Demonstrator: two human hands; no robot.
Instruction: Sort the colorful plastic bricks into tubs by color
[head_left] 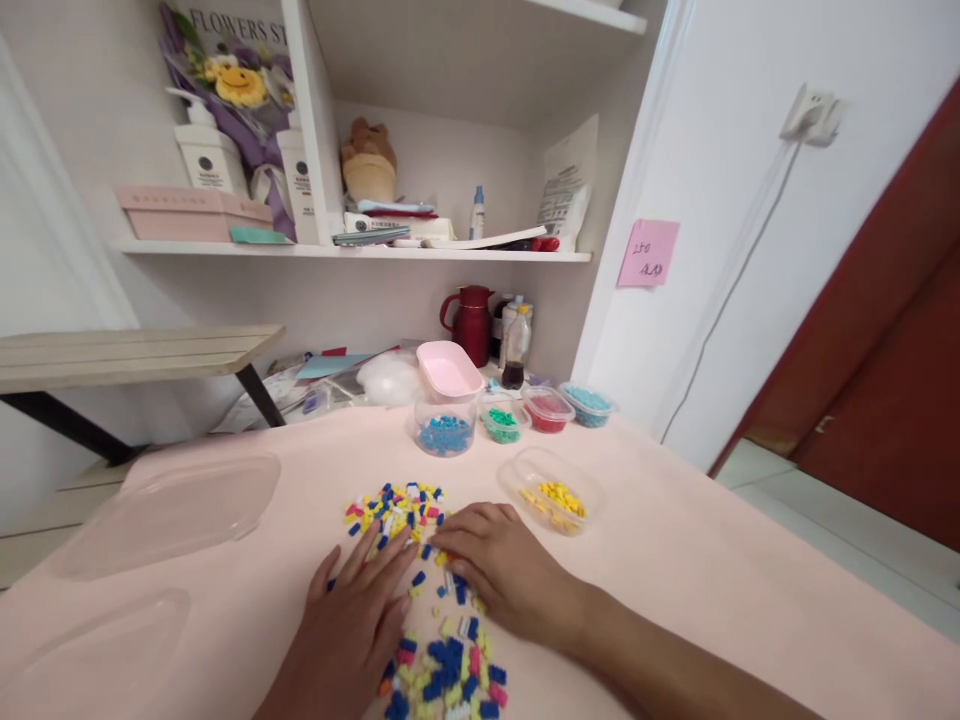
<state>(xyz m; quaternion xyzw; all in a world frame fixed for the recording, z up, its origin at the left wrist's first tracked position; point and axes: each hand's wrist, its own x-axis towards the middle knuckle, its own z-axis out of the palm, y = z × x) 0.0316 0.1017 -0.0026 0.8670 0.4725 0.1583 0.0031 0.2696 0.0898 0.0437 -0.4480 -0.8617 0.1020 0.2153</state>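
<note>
Small toy building bricks (397,510) in blue, yellow, white and pink lie in a loose pile on the pink tabletop. A second group of bricks (446,670) lies nearer to me. My left hand (360,610) rests palm down at the left edge of the bricks, its fingers apart and stretched toward the far pile. From the right, my right hand (502,570) reaches over the bricks between the two groups, fingers slightly bent and apart. I see nothing held in either hand; the bricks under the right fingers are partly hidden.
Beyond the bricks stand tubs of blue pieces (445,434), green pieces (504,425), red pieces (549,410) and pale blue pieces (589,400). A clear tub (592,490) with yellow pieces sits right. Clear lids (187,510) lie left. Behind are a pink tray (450,370) and red jug (472,325).
</note>
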